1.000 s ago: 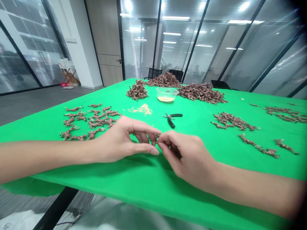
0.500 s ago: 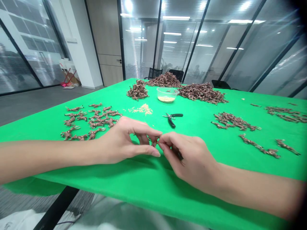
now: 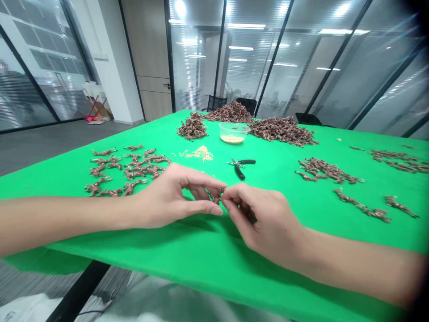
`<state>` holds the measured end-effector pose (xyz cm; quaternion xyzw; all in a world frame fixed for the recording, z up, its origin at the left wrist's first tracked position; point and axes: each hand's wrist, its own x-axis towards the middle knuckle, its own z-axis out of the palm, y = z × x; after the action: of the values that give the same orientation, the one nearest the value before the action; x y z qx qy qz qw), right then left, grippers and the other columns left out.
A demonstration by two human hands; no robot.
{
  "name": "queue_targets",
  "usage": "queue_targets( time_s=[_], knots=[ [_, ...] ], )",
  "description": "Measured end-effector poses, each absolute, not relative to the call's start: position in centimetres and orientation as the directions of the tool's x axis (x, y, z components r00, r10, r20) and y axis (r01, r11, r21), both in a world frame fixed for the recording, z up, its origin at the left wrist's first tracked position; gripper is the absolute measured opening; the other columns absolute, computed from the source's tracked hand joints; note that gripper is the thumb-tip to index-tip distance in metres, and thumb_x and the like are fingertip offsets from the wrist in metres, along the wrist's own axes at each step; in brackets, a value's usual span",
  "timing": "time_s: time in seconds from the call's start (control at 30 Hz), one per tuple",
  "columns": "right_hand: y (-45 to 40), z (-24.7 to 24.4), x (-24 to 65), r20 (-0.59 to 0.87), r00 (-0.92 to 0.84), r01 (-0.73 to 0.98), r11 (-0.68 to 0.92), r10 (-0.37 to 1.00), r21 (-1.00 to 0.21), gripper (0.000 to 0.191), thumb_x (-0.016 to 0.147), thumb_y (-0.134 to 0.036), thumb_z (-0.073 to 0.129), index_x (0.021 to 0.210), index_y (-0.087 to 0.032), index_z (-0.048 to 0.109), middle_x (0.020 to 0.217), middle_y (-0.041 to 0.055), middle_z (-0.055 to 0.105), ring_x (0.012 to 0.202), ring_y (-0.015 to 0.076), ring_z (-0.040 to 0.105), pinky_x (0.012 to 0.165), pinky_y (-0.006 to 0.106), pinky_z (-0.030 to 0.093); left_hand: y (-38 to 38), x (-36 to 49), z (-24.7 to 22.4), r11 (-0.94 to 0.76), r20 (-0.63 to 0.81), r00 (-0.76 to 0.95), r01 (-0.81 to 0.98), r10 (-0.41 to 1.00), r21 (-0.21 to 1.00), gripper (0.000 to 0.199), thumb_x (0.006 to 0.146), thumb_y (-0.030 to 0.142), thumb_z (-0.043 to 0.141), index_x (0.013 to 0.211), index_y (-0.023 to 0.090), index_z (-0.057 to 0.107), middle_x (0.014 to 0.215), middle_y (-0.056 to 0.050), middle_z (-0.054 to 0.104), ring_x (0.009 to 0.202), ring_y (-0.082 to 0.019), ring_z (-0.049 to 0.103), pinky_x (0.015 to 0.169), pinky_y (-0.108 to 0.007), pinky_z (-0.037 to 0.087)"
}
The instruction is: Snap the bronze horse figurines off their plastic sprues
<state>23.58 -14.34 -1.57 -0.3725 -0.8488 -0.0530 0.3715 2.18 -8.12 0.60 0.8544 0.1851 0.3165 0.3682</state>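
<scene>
- Head view: I see the left hand (image 3: 170,197) with thumb and index finger narrowly spaced around a small brown figurine (image 3: 216,196), nearer the wearer than the black-handled pliers (image 3: 239,171).
- Right hand (image 3: 271,219), also nearer than the pliers, pinches the figurine's end; whether a tiny part sits between its fingertips, I can't tell.
- Against half a second ago, the left thumb sits slightly closer to the index finger; the right hand has barely shifted. I judge this a small grip adjustment, with fine fingertip work continuing.
- Left of the pliers lie loose figurines (image 3: 142,169) and, nearer, pale grains (image 3: 203,153).
- Beyond the pliers stands a clear plastic bowl (image 3: 223,133).
</scene>
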Motion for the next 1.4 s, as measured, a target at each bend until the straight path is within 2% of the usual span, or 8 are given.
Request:
queue_targets(
  time_s=[0.2,0.33,0.57,0.8,1.0,1.4],
  knots=[
    [-14.48,-1.52,23.43,0.661,-0.421,0.673,0.703,0.621,-0.232,0.008,0.093,-0.012,0.055,0.09,-0.013,0.062,0.063,-0.0044,0.056,0.046,0.0067,0.041,0.049,0.022,0.034,-8.26,2.37,0.66,-0.554,0.337,0.738,0.06,0.585,0.83,0.038,0.082,0.019,0.081,0.118,0.013,0.073,0.094,-0.004,0.08,0.082,-0.016,0.076,0.076,-0.02,0.064],
    [-14.48,-1.55,23.41,0.652,-0.406,0.673,0.692,0.641,-0.262,0.007,0.092,-0.012,0.055,0.089,-0.013,0.062,0.064,-0.0041,0.056,0.047,0.0057,0.044,0.049,0.021,0.035,-8.27,2.42,0.59,-0.53,0.314,0.75,0.057,0.583,0.846,0.039,0.082,0.017,0.08,0.12,0.013,0.072,0.095,-0.005,0.079,0.084,-0.017,0.077,0.077,-0.021,0.065],
    [-14.5,-1.62,23.48,0.651,-0.397,0.696,0.674,0.647,-0.247,0.006,0.091,-0.012,0.055,0.088,-0.014,0.061,0.062,-0.0052,0.054,0.044,0.0054,0.041,0.047,0.021,0.033,-8.14,2.38,0.43,-0.584,0.354,0.737,0.067,0.576,0.809,0.04,0.081,0.018,0.081,0.119,0.012,0.072,0.092,-0.005,0.079,0.08,-0.016,0.076,0.075,-0.02,0.064],
    [-14.36,-1.67,23.4,0.664,-0.409,0.71,0.676,0.626,-0.2,0.006,0.092,-0.012,0.055,0.09,-0.015,0.059,0.06,-0.0061,0.053,0.044,0.0068,0.042,0.047,0.021,0.034,-8.19,2.3,0.37,-0.658,0.429,0.718,0.053,0.548,0.751,0.039,0.079,0.02,0.083,0.117,0.016,0.074,0.095,-0.003,0.079,0.076,-0.012,0.075,0.074,-0.017,0.062],
    [-14.38,-1.66,23.42,0.665,-0.431,0.724,0.674,0.61,-0.148,0.007,0.095,-0.013,0.054,0.09,-0.016,0.059,0.06,-0.0055,0.054,0.044,0.0079,0.042,0.047,0.022,0.034,-8.26,2.29,0.46,-0.724,0.483,0.715,0.048,0.506,0.688,0.036,0.078,0.018,0.083,0.113,0.014,0.075,0.093,-0.004,0.079,0.073,-0.012,0.074,0.072,-0.017,0.062],
    [-14.55,-1.68,23.53,0.637,-0.439,0.743,0.655,0.634,-0.14,0.008,0.096,-0.014,0.052,0.092,-0.019,0.057,0.062,-0.0043,0.059,0.044,0.0092,0.044,0.047,0.024,0.033,-8.28,2.29,0.22,-0.71,0.463,0.708,0.076,0.533,0.7,0.036,0.077,0.023,0.085,0.111,0.014,0.076,0.089,-0.005,0.079,0.072,-0.015,0.075,0.069,-0.02,0.062]
  ],
)
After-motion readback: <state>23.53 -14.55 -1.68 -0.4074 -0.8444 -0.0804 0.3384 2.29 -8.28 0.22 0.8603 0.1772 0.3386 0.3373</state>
